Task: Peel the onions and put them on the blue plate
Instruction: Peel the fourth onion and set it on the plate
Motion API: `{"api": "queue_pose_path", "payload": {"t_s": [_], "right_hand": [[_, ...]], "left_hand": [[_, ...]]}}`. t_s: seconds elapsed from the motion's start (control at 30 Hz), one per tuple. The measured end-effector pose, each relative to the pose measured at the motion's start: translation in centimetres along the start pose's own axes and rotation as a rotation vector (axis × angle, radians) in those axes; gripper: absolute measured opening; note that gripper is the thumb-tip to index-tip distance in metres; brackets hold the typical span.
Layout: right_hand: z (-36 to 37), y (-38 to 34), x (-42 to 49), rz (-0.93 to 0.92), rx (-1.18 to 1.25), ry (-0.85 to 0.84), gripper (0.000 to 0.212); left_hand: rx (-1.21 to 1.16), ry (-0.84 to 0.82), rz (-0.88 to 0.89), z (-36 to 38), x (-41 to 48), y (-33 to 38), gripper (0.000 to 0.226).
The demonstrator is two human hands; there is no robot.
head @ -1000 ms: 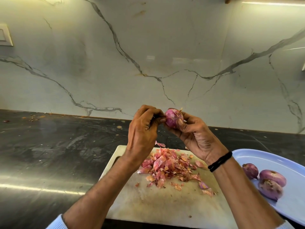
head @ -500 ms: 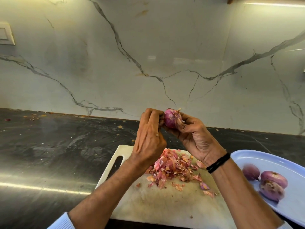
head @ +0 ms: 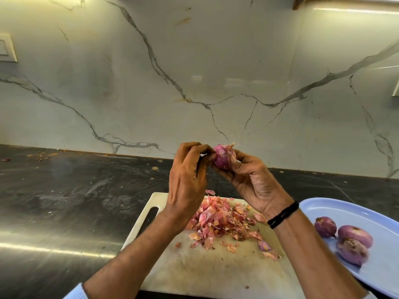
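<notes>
A small red onion [head: 222, 156] with loose papery skin is held up in the air above the white cutting board [head: 207, 268]. My right hand [head: 252, 180] cups it from the right and below. My left hand [head: 187, 180] has its fingertips pinched against the onion's left side. A heap of pink onion peels [head: 222, 221] lies on the board under my hands. The blue plate [head: 380, 275] sits at the right edge and carries three peeled purple onions [head: 352, 251], close together.
The board rests on a dark stone counter [head: 71, 203], which has crumbs and bits of peel at its far left. A white veined marble wall [head: 194, 72] rises behind. A white switch plate [head: 6, 48] is on the wall at far left.
My left hand has turned and closed in on the onion's left side, its fingers curling tighter against the skin. The onion and right hand stay almost where they were.
</notes>
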State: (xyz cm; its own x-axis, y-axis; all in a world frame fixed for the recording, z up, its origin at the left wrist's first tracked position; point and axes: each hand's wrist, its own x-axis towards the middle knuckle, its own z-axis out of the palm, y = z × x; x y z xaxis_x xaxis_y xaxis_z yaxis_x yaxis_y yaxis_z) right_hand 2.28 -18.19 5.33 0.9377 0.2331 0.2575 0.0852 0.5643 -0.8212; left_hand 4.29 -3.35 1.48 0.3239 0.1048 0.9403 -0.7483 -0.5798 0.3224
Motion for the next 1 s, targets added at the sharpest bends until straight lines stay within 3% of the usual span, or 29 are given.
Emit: {"api": "queue_pose_path", "payload": {"t_s": [0.4,0.7,0.87,1.0], "right_hand": [[1.0,1.0,-0.1,0.008,0.007,0.001,0.042],[1.2,1.0,-0.4,0.032,0.076,-0.013,0.032],[1.2,0.6,-0.2,0.005,0.191,0.104,0.022],[0.8,0.3,0.0,-0.005,0.272,0.175,0.032]], "left_hand": [[0.215,-0.070,0.050,0.6,-0.2,-0.1,0.030],[0.209,-0.044,0.019,0.4,-0.3,0.6,0.031],[0.214,-0.060,0.015,0.6,-0.6,0.6,0.026],[0.221,-0.072,0.028,0.8,-1.0,0.8,0.029]]}}
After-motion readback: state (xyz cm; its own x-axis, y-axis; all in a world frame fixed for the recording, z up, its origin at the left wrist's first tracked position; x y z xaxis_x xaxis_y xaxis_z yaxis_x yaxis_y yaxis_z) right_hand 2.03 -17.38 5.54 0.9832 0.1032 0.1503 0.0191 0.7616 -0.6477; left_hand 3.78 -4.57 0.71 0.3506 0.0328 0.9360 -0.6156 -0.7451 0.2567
